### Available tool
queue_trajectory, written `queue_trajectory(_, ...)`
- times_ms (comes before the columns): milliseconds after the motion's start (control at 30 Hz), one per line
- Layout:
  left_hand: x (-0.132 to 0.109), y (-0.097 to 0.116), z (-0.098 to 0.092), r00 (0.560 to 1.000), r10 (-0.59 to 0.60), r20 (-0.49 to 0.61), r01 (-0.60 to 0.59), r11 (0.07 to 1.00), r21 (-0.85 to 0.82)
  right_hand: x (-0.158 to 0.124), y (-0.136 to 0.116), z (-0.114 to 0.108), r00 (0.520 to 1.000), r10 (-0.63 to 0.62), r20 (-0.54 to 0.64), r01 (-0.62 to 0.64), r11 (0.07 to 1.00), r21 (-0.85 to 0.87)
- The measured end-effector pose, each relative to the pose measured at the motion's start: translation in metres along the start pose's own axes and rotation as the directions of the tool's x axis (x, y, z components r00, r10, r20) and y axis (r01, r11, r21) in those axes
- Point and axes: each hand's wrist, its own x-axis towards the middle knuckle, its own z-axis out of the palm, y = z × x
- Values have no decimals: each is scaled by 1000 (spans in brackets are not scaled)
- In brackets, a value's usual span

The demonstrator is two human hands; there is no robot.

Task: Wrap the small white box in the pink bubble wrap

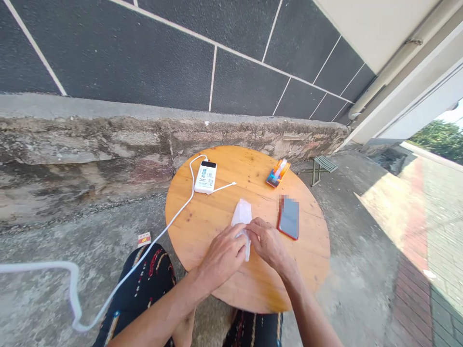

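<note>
Your round table (246,289) is wood, smooth and varnished to a soft gloss. The thin, crinkled white sheet (242,211) looks like plastic film or tissue; which, you cannot tell. Your power bank (204,180) is smooth white plastic with a glossy dark panel, and its cable (74,291) looks matt. You wear patterned cloth trousers (146,277). Dark, finely grained wall tiles (144,58) rise above rough, weathered masonry (72,159).

I had one left hand (224,251) and one right hand (269,243), and counted one white sheet (243,210), one power bank (205,179), two cables (181,208), one orange object (278,172), one phone (289,219), one surface (193,229), one stool (324,164) and one small packet (144,239).
</note>
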Motion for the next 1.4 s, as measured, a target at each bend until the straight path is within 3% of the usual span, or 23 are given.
queue_trajectory(133,1,0,-1,1000,2,11,-2,1000,-2,-9,1,6,997,10,-76,-6,998,62)
queue_trajectory(267,1,2,-4,1000,0,30,2,999,-39,-36,-3,7,984,42,-175,-19,991,130)
queue_trajectory(433,3,0,-7,998,-26,50,30,996,-78,-57,-14,5,993,4,-121,8,995,101)
queue_trajectory(733,10,-3,-9,991,-40,126,50,996,-78,-55,-18,21,993,49,-111,-48,999,11)
queue_trajectory(1100,9,3,-10,987,-78,138,88,994,-64,-52,-41,14,986,127,-109,-125,992,29)
queue_trajectory(1400,-3,14,-13,961,-190,202,210,974,-86,-57,-43,9,987,154,-38,-147,978,145)
